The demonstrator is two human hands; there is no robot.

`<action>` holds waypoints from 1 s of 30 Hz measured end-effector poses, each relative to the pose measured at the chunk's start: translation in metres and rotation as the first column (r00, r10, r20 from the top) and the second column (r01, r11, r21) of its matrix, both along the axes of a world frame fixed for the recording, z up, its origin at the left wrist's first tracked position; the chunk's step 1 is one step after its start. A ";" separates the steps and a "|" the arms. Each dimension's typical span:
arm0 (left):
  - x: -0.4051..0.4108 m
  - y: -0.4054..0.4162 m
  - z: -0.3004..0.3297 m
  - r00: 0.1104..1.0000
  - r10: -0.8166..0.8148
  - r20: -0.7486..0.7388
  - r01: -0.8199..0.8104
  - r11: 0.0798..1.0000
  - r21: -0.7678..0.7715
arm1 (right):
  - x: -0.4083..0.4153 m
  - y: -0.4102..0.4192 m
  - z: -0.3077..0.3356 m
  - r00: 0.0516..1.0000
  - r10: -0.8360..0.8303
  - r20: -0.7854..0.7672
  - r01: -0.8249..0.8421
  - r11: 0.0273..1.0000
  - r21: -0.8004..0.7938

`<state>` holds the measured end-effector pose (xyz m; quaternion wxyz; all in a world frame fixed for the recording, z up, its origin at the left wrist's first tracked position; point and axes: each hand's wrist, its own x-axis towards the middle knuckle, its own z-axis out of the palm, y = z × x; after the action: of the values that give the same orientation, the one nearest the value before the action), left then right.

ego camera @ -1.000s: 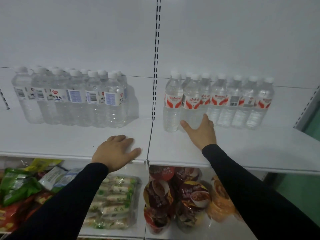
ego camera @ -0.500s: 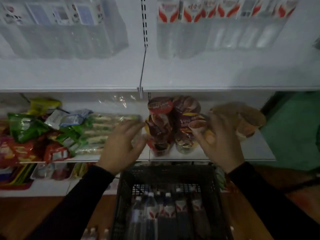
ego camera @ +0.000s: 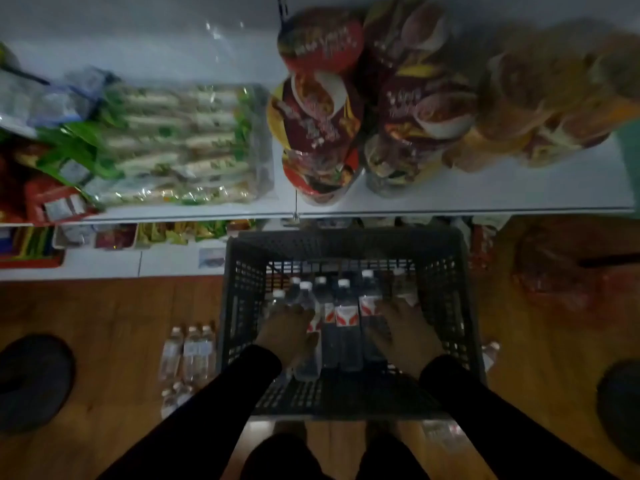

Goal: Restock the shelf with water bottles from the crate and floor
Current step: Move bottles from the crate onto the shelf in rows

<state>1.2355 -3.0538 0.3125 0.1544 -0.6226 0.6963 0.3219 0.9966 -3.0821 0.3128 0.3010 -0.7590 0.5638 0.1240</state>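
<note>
bottles (ego camera: 346, 317) in crate (ego camera: 239, 306), both hands inside, walls close

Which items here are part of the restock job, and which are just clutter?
Job: crate; water bottles in crate; floor bottles; left hand; right hand.
Lying about: noodle cups; wrapped snack pack; dark round objects on floor.

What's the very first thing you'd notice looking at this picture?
Two hands, the left hand and right hand, reach down onto water bottles standing in a dark plastic crate on the wooden floor. Above it, red noodle cups sit on a white shelf, and more bottles lie on the floor left of the crate.
</note>
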 end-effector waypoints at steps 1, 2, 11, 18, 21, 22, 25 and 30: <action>-0.001 0.000 -0.011 1.000 -0.008 0.029 0.006 0.999 0.049 | 0.003 0.000 -0.009 0.999 0.026 -0.023 -0.026 0.999 0.024; 0.000 -0.002 -0.022 0.999 -0.001 0.047 -0.003 0.996 0.094 | 0.006 -0.001 -0.021 0.998 0.046 -0.041 -0.044 0.998 0.045; 0.002 -0.028 -0.119 0.983 0.127 0.132 -0.142 0.983 0.115 | 0.052 0.000 -0.141 0.998 0.066 0.018 -0.068 0.969 0.239; -0.004 -0.047 -0.153 0.900 0.415 0.135 -0.431 0.893 0.126 | 0.057 0.019 -0.179 0.994 0.108 0.018 -0.110 0.984 0.137; -0.007 -0.045 -0.144 0.835 0.550 -0.002 -0.540 0.822 0.182 | 0.061 0.024 -0.169 0.980 -0.051 0.192 -0.008 0.956 0.294; -0.009 -0.043 -0.137 0.825 0.560 -0.069 -0.540 0.819 0.194 | 0.063 0.025 -0.162 0.953 -0.144 0.265 0.042 0.934 0.354; -0.014 -0.036 -0.107 0.898 0.409 -0.160 -0.385 0.909 0.162 | 0.068 0.027 -0.139 0.880 -0.317 0.354 0.121 0.870 0.477; -0.017 -0.038 -0.042 0.937 0.189 -0.292 -0.161 0.980 0.116 | 0.063 0.033 -0.105 0.789 -0.481 0.384 0.209 0.797 0.567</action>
<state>1.2189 -3.0917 0.2710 0.0449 -0.6180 0.6383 0.4568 1.0596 -3.0493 0.2073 0.6412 -0.5396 0.5457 -0.0002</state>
